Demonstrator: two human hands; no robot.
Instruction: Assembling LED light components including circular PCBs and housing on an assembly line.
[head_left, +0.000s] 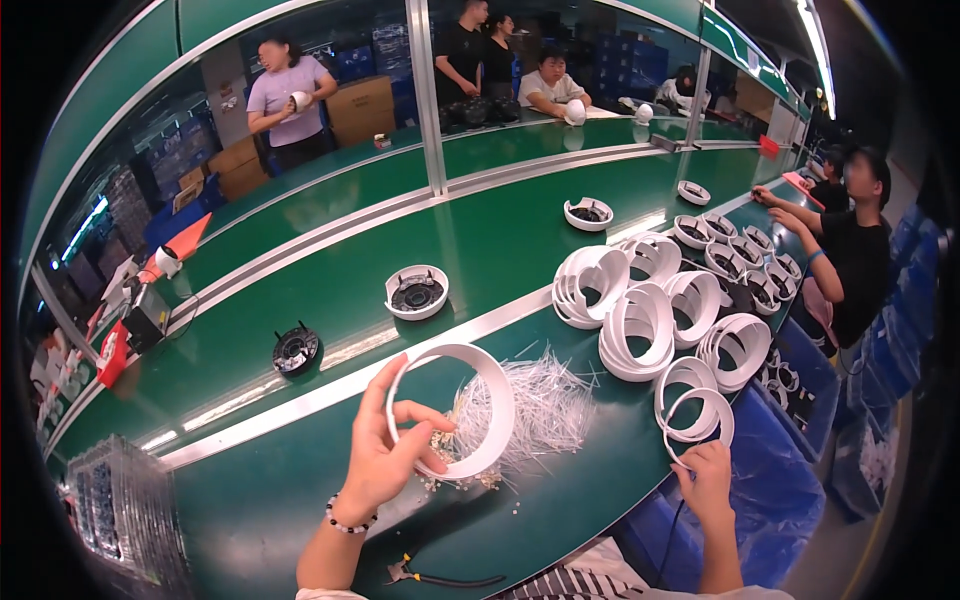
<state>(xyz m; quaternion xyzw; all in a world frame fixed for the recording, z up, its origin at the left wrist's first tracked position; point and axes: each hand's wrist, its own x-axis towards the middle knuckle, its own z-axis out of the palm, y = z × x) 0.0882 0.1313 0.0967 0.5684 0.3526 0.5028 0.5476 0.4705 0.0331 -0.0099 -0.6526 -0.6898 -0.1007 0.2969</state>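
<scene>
My left hand (385, 445) grips a white plastic ring (497, 420), held upright above the green bench with fingers and thumb on its left rim. At the bench's right edge my right hand (708, 475) pinches the lower rim of another white ring (722, 415). That ring is next to a group of stacked white rings (638, 330). Behind the left-hand ring lies a pile of thin clear-white strips (550, 400), with small beige bits (485, 482) scattered at its near side. Cutting pliers (450, 581) with black-and-yellow handles rest near the front edge.
On the green conveyor beyond a metal rail sit a black round part (295, 350) and white-rimmed housings (417, 312). More housings (725, 260) cluster at right. Clear trays (125, 510) are stacked left. A blue-lined bin (750, 480) stands right; a co-worker (860, 260) sits beyond.
</scene>
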